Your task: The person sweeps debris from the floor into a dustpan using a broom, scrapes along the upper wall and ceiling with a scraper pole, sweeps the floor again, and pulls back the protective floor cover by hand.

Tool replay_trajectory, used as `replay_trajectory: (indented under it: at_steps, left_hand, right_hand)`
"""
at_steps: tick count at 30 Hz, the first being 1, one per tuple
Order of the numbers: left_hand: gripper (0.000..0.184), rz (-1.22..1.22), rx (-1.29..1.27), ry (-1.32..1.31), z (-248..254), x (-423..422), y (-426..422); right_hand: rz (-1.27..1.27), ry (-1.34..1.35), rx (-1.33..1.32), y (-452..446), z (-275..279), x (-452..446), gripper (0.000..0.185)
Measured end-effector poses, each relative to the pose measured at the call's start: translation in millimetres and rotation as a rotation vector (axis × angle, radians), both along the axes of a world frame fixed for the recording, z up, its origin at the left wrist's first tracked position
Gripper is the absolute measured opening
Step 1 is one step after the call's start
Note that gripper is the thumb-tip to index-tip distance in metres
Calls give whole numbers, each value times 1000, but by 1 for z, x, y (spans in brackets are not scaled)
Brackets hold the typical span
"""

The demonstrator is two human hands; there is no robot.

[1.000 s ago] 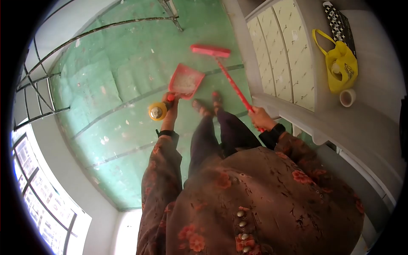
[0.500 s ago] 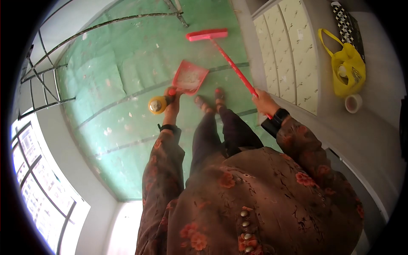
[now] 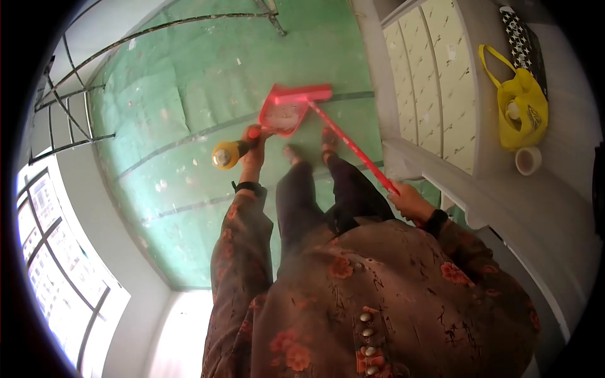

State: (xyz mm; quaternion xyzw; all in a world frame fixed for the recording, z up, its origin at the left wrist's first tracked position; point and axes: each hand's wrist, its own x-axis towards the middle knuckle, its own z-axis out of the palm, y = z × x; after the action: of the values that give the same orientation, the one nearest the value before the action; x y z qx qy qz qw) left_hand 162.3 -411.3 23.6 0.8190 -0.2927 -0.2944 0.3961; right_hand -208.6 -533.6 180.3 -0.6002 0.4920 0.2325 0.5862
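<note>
My left hand (image 3: 253, 156) is closed round the handle of a red dustpan (image 3: 263, 104), which has pale dust in it. A yellow, round-ended object (image 3: 225, 155) with a dark part sits at the same hand; its kind is unclear, and so is how it is held. My right hand (image 3: 413, 203) grips the red stick of a broom (image 3: 353, 148). The broom's pinkish-red head (image 3: 318, 93) lies across the far right edge of the dustpan, over or against it.
Green sheeting (image 3: 208, 82) with dark seams and white specks covers the floor. Metal scaffold bars (image 3: 69, 116) stand at the left, near a barred window (image 3: 57, 264). To the right are patterned pale panels (image 3: 435, 82), a yellow bag (image 3: 523, 110) and a tape roll (image 3: 528, 161).
The broom head has come nearer, from beyond the dustpan to its far edge. My right hand has moved back and right. My left hand and the dustpan have hardly shifted.
</note>
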Motion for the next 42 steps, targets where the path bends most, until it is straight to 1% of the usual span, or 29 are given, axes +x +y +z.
replay_trajectory:
  at_steps: [1, 2, 4, 5, 8, 11, 12, 14, 15, 16, 18, 19, 20, 21, 22, 24, 26, 27, 29, 30, 31, 32, 34, 36, 37, 39, 41, 42]
  left_hand:
    - [21, 2, -24, 10, 5, 1, 3]
    - [21, 4, -47, 18, 10, 2, 7]
    - [21, -10, -61, -8, 7, 6, 19]
    - [21, -26, -80, -33, 4, 9, 23]
    - [20, -43, -83, -26, 11, 14, 32]
    - [19, -51, -164, 33, 21, 16, 37]
    - [19, -46, -168, 33, 22, 18, 37]
    - [19, -97, -144, -70, 25, 22, 36]
    - [20, -98, -202, -34, 30, 24, 38]
    - [20, -92, -207, -36, 32, 32, 46]
    - [27, -178, -78, -203, 35, 43, 48]
    - [27, -183, -81, -203, 36, 49, 50]
    - [27, -168, -34, -102, 37, 54, 53]
    - [27, -151, 15, -2, 39, 58, 56]
    - [27, -153, 16, -1, 34, 62, 60]
    - [29, -166, 28, -135, 16, 67, 67]
    - [25, -145, 38, -123, -3, 68, 69]
    - [22, -119, 48, -116, -10, 69, 69]
    - [23, -102, 39, -120, -13, 67, 68]
    - [24, -89, 35, -123, -15, 65, 67]
    - [32, -147, 124, -64, -10, 66, 66]
    - [32, -147, 122, -61, -10, 64, 68]
    - [33, -220, 157, -109, -12, 63, 68]
    - [33, -160, -64, -133, -35, 63, 80]
    - [32, -146, -116, -77, -22, 66, 80]
    - [31, -117, -126, -74, -5, 72, 87]
    - [28, -121, -117, -25, 5, 84, 99]
    - [28, -108, -125, -35, 6, 91, 105]
  right_hand:
    - [-101, 179, 118, -5, 3, 4, 26]
    - [-98, 179, 119, -6, -4, 4, 26]
    - [-85, 122, -81, -8, -21, 11, 24]
    - [-100, 153, -85, -10, -22, 20, 19]
    - [-132, 86, -103, -4, -44, 36, 19]
    - [-139, 132, -111, 29, -58, 50, 23]
    - [-134, 133, -116, 37, -51, 58, 23]
    - [-219, 147, 13, 53, -33, 69, 27]
    - [-215, 147, 9, 59, -30, 71, 27]
    - [-258, 145, 33, 66, -25, 73, 27]
    - [-309, 139, 57, 69, -26, 76, 27]
    - [-301, 125, -22, 69, -29, 79, 26]
    - [-291, 115, -100, 71, -32, 81, 25]
    - [-293, 116, -100, 70, -39, 82, 25]
    - [-269, 87, -152, 67, -48, 84, 22]
    - [-251, 65, -202, 65, -61, 90, 20]
    - [-335, 126, -77, 64, -67, 103, 18]
    - [-334, 126, -81, 71, -76, 103, 18]
    - [-162, 65, -213, 91, -99, 100, 18]
    - [-163, 67, -217, 98, -86, 108, 18]
    - [-194, 111, -92, 108, -59, 122, 19]
    - [-223, 152, 34, 121, -41, 127, 21]
    - [5, -216, -270, 147, -69, 95, 24]
    - [-86, -364, -204, 156, -68, 89, 29]
    - [-75, -347, -175, 158, -61, 87, 30]
    - [-52, -338, -152, 148, -35, 95, 32]
    - [-16, -179, -5, 134, -2, 110, 32]
    - [-2, -189, -13, 126, 10, 121, 32]
